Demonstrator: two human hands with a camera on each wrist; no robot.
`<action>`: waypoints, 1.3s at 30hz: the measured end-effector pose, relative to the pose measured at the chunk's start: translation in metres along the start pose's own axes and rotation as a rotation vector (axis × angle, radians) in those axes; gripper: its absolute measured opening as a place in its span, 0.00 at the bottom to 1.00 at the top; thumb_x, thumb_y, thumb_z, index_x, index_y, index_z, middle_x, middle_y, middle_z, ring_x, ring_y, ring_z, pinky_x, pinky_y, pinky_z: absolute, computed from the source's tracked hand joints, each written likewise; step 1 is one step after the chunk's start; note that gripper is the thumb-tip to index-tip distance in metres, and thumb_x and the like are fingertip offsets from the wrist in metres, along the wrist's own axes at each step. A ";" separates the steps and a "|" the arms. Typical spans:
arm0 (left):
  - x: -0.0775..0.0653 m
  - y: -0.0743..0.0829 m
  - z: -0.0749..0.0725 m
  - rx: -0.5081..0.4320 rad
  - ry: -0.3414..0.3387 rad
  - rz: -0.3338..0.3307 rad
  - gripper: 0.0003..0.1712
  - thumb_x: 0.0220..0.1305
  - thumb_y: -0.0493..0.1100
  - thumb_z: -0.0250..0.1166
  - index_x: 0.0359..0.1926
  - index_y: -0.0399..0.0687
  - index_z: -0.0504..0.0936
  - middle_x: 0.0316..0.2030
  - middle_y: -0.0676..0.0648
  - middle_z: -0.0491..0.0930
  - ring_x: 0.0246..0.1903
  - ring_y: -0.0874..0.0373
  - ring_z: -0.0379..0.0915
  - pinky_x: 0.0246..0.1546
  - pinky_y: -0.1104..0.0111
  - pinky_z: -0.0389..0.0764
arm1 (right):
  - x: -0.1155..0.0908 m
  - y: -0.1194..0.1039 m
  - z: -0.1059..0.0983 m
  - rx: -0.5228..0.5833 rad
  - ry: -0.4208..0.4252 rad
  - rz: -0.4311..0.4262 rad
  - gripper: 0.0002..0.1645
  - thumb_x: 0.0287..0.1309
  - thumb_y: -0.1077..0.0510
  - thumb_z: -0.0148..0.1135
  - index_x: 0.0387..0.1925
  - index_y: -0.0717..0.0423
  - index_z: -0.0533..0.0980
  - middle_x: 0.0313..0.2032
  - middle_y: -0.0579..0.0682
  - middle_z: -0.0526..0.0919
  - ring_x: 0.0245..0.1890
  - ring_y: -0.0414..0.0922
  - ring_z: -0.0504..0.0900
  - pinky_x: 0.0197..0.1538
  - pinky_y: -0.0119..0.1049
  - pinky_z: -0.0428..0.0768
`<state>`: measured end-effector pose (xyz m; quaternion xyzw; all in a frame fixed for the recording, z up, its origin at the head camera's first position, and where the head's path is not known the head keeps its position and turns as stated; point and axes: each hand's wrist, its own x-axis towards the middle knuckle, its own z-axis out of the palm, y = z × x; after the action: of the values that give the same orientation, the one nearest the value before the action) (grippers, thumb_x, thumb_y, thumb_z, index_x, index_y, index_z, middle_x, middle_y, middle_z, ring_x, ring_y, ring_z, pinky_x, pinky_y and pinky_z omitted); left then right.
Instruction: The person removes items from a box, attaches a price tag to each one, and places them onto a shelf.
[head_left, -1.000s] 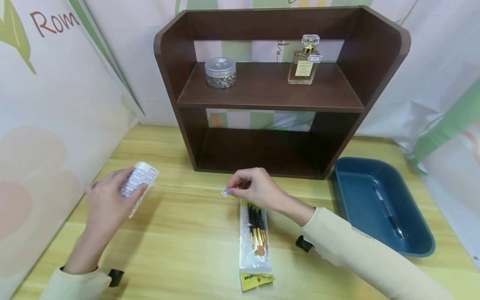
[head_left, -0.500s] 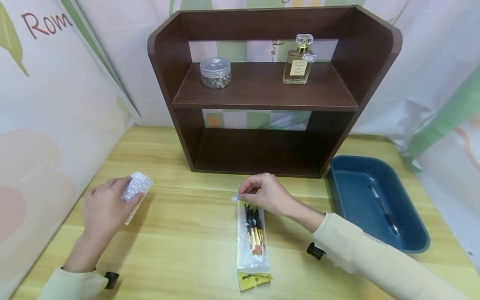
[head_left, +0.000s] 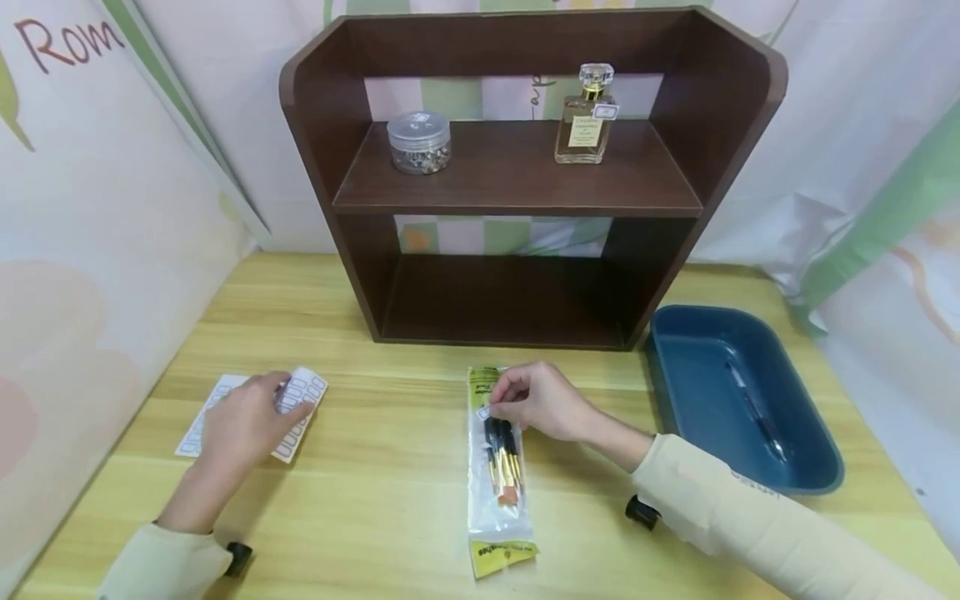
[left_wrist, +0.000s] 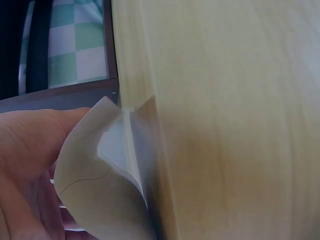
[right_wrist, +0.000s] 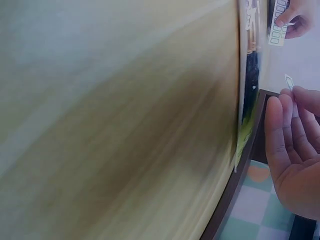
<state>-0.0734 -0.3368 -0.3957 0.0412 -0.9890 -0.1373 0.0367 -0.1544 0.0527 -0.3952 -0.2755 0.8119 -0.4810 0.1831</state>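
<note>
Hands: two, one left hand (head_left: 247, 425), one right hand (head_left: 546, 403). Single labels (head_left: 483, 412): three, one at the right hand, one each on jar (head_left: 420, 143) and bottle (head_left: 581, 133). Jars, one; bottles, one. Packet (head_left: 483, 518), one. Brushes (head_left: 507, 462) overlap, label sheets (head_left: 302, 408) perhaps folded: neither count certain. Shelf (head_left: 517, 179), one. Tray (head_left: 697, 400), one. Pen (head_left: 753, 408), one.

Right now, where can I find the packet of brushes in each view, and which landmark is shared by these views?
Head: the packet of brushes is in the lower middle, its upper part partly covered by the right hand.
Left wrist: not in it.
Right wrist: upper right, left of the right hand.
Shared landmark: the dark shelf.
</note>
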 end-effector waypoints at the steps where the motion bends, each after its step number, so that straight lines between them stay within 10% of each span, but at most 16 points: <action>1: 0.001 0.000 0.001 -0.002 -0.022 -0.003 0.37 0.60 0.56 0.72 0.60 0.33 0.77 0.51 0.29 0.80 0.36 0.37 0.81 0.22 0.54 0.80 | -0.001 0.001 0.000 -0.002 -0.005 0.007 0.02 0.58 0.66 0.71 0.32 0.59 0.83 0.28 0.52 0.84 0.24 0.53 0.81 0.24 0.39 0.82; 14: 0.006 0.001 0.004 0.082 -0.183 -0.025 0.47 0.57 0.66 0.70 0.61 0.31 0.74 0.48 0.29 0.78 0.38 0.37 0.78 0.24 0.50 0.79 | -0.009 0.013 -0.004 -0.055 -0.031 0.108 0.03 0.57 0.67 0.70 0.34 0.58 0.83 0.27 0.49 0.83 0.22 0.49 0.81 0.24 0.39 0.83; 20: 0.004 0.011 0.007 0.079 -0.133 0.007 0.43 0.57 0.62 0.73 0.62 0.34 0.75 0.56 0.26 0.74 0.44 0.30 0.76 0.28 0.42 0.81 | -0.009 0.015 -0.001 -0.096 -0.030 0.129 0.04 0.56 0.67 0.70 0.31 0.57 0.83 0.25 0.48 0.83 0.20 0.47 0.79 0.21 0.34 0.80; 27: -0.003 0.052 0.022 -0.113 -0.052 0.156 0.31 0.56 0.52 0.76 0.56 0.40 0.81 0.49 0.36 0.81 0.40 0.41 0.81 0.34 0.48 0.84 | -0.006 0.015 0.000 -0.173 -0.009 0.124 0.05 0.54 0.66 0.72 0.29 0.54 0.83 0.24 0.45 0.82 0.21 0.44 0.79 0.23 0.34 0.79; 39: -0.007 0.127 0.051 -0.450 -0.326 0.238 0.30 0.56 0.49 0.76 0.56 0.41 0.81 0.43 0.50 0.82 0.36 0.62 0.76 0.41 0.66 0.81 | -0.006 0.013 -0.003 -0.355 0.027 0.123 0.06 0.54 0.62 0.74 0.31 0.49 0.83 0.25 0.39 0.82 0.25 0.38 0.79 0.30 0.34 0.80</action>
<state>-0.0798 -0.2006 -0.4106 -0.1065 -0.9245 -0.3525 -0.0987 -0.1550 0.0637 -0.4054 -0.2468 0.9018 -0.3215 0.1498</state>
